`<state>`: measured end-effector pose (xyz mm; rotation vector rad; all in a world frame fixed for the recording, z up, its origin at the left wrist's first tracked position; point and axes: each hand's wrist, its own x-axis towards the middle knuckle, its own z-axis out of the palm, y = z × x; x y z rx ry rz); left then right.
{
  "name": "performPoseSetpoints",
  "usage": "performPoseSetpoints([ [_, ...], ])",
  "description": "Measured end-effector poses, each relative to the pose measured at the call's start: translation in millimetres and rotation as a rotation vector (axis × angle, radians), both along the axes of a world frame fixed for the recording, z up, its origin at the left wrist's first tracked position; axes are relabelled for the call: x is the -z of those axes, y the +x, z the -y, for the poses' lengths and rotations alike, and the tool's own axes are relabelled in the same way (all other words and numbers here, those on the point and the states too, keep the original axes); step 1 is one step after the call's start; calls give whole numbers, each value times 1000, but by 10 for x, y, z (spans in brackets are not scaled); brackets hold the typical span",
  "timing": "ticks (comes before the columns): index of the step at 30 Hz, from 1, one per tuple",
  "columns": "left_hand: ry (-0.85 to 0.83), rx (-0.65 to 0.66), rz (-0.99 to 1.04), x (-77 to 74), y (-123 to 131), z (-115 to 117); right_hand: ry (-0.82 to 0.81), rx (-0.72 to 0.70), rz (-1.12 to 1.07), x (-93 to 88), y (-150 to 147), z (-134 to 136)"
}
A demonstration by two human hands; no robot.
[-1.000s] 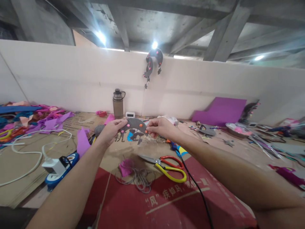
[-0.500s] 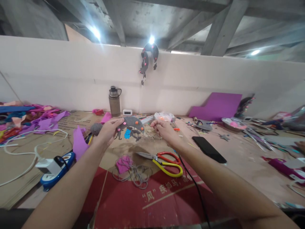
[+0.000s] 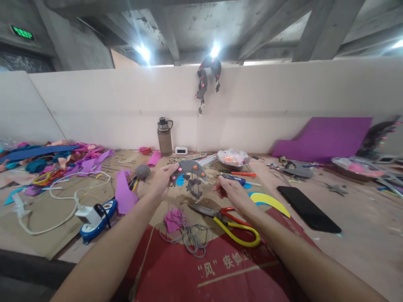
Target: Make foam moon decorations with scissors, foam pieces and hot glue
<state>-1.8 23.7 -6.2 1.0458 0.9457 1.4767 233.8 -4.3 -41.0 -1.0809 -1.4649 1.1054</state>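
Note:
My left hand pinches one end of a grey felt crescent dotted with pink and orange bits. Small dark grey cut-outs and a blue piece show below the crescent. Off to its right, my right hand has its fingers curled together; what they hold, if anything, cannot be made out. Below the hands lie scissors with one red and one yellow handle. A tangle of grey cord with a pink piece is beside them. Behind my right hand is a blue-handled tool.
A yellow crescent and black phone lie right. At left are a blue power strip, white cable and felt scraps. A bottle, grey yarn ball and foil bowl stand farther back.
The view has swung left, so things appear farther right. My right hand has dropped lower, and the yellow crescent and blue-handled tool now show. The left hand still holds the grey crescent.

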Motion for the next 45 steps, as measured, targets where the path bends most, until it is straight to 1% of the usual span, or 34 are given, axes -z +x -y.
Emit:
performPoseSetpoints([
  [3,-11,-10,39,-22,6,25,40,13,49,-39,-13,-12],
  [6,-36,-27,88,-52,-18,27,46,1,31,-67,-29,-66],
  [10,-61,-20,92,-59,-40,-9,51,-19,-5,-40,-41,-150],
  [13,-63,-27,87,-59,-23,2,31,-52,-21,-9,-63,-153],
  [18,-143,40,105,-78,5,54,-10,-159,-69,-22,-140,-68],
  [21,-144,56,92,-81,4,58,-10,-204,-77,-49,-176,-31],
  [24,-131,59,53,-76,4,54,3,-215,-58,-68,-191,-29],
  [28,-86,106,40,-60,13,58,14,-198,-55,-94,-197,-36],
  [32,-105,135,35,-40,15,53,16,-212,-80,-135,-213,-22],
  [38,-99,80,64,-55,17,46,11,-194,-71,-222,-216,2],
  [41,-115,104,65,-75,21,60,18,-195,-39,-284,-200,14],
  [45,-84,88,82,-85,7,69,32,-177,10,-406,-162,14],
])
